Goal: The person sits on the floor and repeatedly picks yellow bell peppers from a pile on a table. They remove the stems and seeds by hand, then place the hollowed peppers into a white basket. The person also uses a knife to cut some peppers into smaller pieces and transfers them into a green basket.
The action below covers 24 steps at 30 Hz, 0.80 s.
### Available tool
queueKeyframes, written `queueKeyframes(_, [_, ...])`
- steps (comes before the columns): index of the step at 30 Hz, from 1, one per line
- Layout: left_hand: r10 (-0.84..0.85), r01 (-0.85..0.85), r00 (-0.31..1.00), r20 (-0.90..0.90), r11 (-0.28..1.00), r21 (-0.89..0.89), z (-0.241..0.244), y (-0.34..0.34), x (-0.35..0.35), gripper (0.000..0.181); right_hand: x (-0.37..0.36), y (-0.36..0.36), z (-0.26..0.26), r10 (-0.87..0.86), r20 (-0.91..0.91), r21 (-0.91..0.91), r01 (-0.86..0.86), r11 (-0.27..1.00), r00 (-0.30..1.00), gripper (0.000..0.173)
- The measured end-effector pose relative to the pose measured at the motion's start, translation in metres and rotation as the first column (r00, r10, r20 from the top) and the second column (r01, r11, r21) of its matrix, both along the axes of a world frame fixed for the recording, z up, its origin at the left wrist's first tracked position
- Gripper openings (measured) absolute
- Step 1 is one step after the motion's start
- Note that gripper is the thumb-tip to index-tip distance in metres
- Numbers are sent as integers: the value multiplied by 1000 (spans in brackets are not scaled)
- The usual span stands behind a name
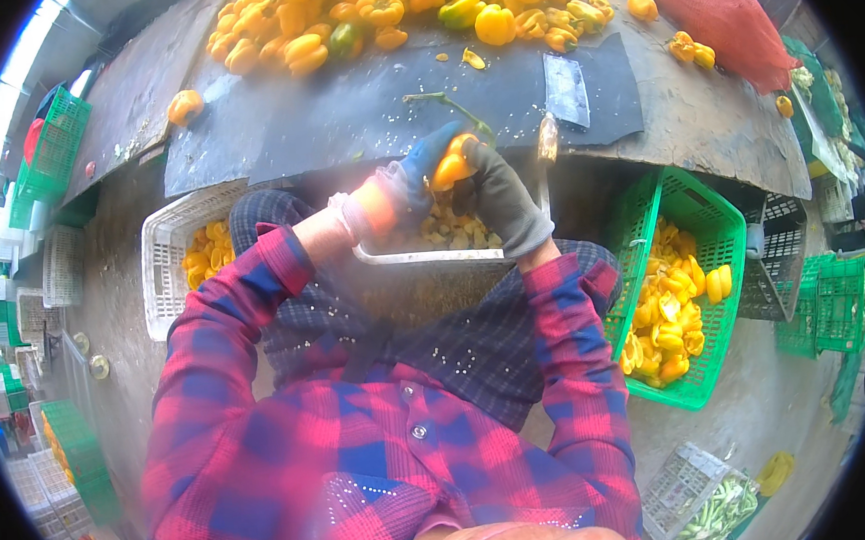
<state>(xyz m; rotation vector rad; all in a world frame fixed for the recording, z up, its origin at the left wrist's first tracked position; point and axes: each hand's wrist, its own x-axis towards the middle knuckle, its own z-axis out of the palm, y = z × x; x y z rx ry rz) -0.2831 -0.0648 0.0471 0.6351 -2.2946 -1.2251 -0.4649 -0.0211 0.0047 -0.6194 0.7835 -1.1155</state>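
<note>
Between my two gloved hands is a yellow-orange bell pepper (454, 165), held over the table's near edge. My left hand (405, 185), in a blue glove with a plastic cuff, grips its left side. My right hand (499, 197), in a dark grey glove, has its thumb and fingers on the right side. Directly below sits a white crate (431, 256) holding pale pepper cores and scraps (459, 227). A green stem (459, 106) lies on the black mat (362, 117) just beyond the hands. To its right rests a cleaver with a wide blade (566, 89) and a wooden handle (547, 138).
Many yellow peppers (384, 10) are heaped at the table's far side, beside a red mesh sack (724, 24). A green crate (724, 249) at my right holds yellow pepper pieces (665, 314). On my left, a white crate (163, 289) holds more pieces (208, 252).
</note>
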Motion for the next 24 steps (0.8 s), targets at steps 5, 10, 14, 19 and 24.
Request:
queueKeyframes(5, [-19,19,997,74,1000,4,-15,-22,6,81,-17,-5,-18,188,-55,-270,-195,943,981,25])
queueKeyframes(10, [120,-57,988,-95,867,494,-20,-43,15,50,3,3,10,377,-663,-161,-615,772,647,35])
queueKeyframes(14, [378,-346,921,92,691,635,-52,-57,23,20,-12,-4,-14,41,-965,-78,-433,898,258,56])
queueKeyframes(19, [355,-306,914,-196,921,240,-73,-38,-1,57,8,-9,8,-22,-250,-14,19,1000,968,42])
queueKeyframes(24, [305,-320,947,-99,918,-234,-27,-8,-24,70,5,-15,-1,-220,198,24,220,975,955,39])
